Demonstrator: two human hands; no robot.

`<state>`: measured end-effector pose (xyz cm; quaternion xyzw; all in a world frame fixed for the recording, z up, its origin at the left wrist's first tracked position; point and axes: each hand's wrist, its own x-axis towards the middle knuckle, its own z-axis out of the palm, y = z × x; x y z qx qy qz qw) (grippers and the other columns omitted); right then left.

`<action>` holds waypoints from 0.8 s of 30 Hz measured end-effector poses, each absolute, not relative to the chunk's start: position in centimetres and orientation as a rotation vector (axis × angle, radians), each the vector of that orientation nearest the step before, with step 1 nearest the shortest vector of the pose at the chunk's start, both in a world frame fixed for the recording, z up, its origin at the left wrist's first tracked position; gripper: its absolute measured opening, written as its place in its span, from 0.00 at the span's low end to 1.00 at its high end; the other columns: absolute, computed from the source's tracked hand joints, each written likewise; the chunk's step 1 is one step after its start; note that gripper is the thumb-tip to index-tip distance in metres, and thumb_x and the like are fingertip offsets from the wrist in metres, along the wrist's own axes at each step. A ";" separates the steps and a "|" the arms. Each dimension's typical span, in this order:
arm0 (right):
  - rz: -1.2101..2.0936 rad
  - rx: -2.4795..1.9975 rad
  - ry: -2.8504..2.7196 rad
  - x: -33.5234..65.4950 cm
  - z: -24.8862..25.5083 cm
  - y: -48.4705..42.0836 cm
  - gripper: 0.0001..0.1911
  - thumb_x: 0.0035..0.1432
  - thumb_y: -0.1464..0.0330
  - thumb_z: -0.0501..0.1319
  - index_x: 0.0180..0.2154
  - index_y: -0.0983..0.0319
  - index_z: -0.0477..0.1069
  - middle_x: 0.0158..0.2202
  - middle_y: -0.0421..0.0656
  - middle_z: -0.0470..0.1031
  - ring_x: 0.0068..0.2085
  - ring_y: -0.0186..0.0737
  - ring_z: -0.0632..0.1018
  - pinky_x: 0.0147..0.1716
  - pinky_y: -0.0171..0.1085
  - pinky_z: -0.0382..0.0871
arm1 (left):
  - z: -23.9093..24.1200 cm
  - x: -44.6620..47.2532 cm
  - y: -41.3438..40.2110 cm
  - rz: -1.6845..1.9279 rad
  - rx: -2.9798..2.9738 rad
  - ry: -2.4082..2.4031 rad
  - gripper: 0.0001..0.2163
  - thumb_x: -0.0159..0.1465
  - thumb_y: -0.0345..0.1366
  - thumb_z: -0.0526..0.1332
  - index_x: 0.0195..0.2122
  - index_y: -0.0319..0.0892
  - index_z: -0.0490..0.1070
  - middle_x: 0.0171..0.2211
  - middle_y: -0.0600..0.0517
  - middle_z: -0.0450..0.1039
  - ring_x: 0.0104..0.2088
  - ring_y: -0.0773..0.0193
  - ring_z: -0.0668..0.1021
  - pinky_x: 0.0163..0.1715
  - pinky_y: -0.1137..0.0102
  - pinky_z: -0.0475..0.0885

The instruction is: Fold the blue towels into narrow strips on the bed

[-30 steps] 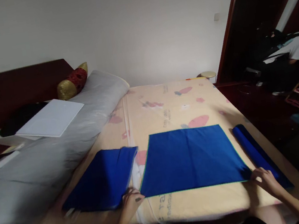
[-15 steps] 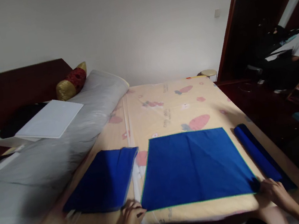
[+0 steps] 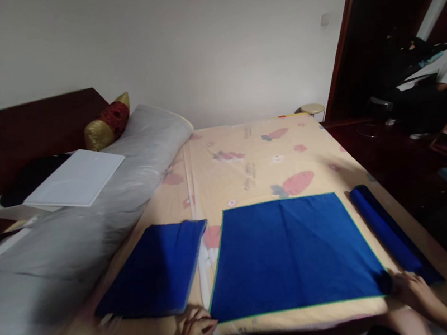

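Observation:
A blue cloth (image 3: pixel 288 256) with a thin green edge lies spread flat on the bed, a faint crease down its middle. At its near left corner, my left hand (image 3: pixel 197 330) pinches the edge between thumb and fingers. My right hand (image 3: pixel 410 288) is closed on the near right corner, its fingertips partly hidden. To the left lies a folded blue cloth (image 3: pixel 155 271) with a pale tag at its near corner. On the right, close to my right hand, rests a rolled blue cloth (image 3: pixel 389 232).
The bed (image 3: pixel 258 170) has a cream sheet with strawberry prints. Grey bedding (image 3: pixel 124 183) runs along the left, bearing a white board (image 3: pixel 76 179) and a red-and-gold bolster (image 3: pixel 108 123). A stool (image 3: pixel 313 109) stands beyond the bed. Another person (image 3: pixel 443 67) is at the right doorway.
Both hands have drawn the spread cloth slightly toward me; its near edge sits lower and its far edge has shifted a little nearer. The folded and rolled cloths stay put.

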<state>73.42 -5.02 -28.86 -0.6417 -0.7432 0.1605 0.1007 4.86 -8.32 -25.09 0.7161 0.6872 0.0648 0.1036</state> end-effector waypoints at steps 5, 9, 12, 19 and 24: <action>0.398 -1.878 -2.172 72.4 -27.3 -5.1 0.07 0.45 0.66 0.56 0.19 0.53 0.71 0.27 0.39 0.79 0.35 0.44 0.79 0.36 0.38 0.70 | -25.1 4.8 -8.5 0.181 2.117 2.020 0.08 0.57 0.35 0.63 0.25 0.57 0.79 0.29 0.57 0.80 0.38 0.61 0.77 0.38 0.66 0.65; 0.374 -1.900 -2.175 72.3 -27.5 -4.9 0.07 0.43 0.68 0.56 0.18 0.54 0.70 0.28 0.39 0.80 0.34 0.43 0.80 0.35 0.37 0.70 | -24.8 4.9 -8.5 0.152 2.104 2.004 0.08 0.57 0.36 0.63 0.25 0.58 0.79 0.29 0.57 0.80 0.38 0.61 0.77 0.37 0.66 0.65; 0.377 -1.899 -2.202 72.9 -28.6 -5.0 0.09 0.44 0.69 0.55 0.19 0.54 0.71 0.29 0.39 0.80 0.35 0.43 0.80 0.36 0.37 0.70 | -24.8 4.8 -8.5 0.155 2.094 1.978 0.08 0.58 0.38 0.62 0.26 0.57 0.80 0.29 0.56 0.80 0.38 0.61 0.77 0.37 0.66 0.66; 0.323 -1.854 -2.266 74.6 -31.6 -5.3 0.10 0.47 0.69 0.55 0.21 0.54 0.73 0.32 0.41 0.81 0.37 0.44 0.81 0.38 0.39 0.70 | -25.2 4.6 -8.5 0.158 2.090 1.996 0.08 0.57 0.36 0.63 0.24 0.58 0.79 0.28 0.58 0.80 0.37 0.61 0.78 0.38 0.66 0.66; 0.321 -1.892 -2.279 74.9 -32.4 -5.2 0.10 0.45 0.70 0.56 0.21 0.55 0.74 0.44 0.43 0.81 0.46 0.48 0.80 0.42 0.41 0.71 | -25.1 4.8 -8.6 0.160 2.159 1.989 0.09 0.56 0.36 0.63 0.23 0.58 0.79 0.28 0.57 0.80 0.36 0.61 0.78 0.36 0.67 0.66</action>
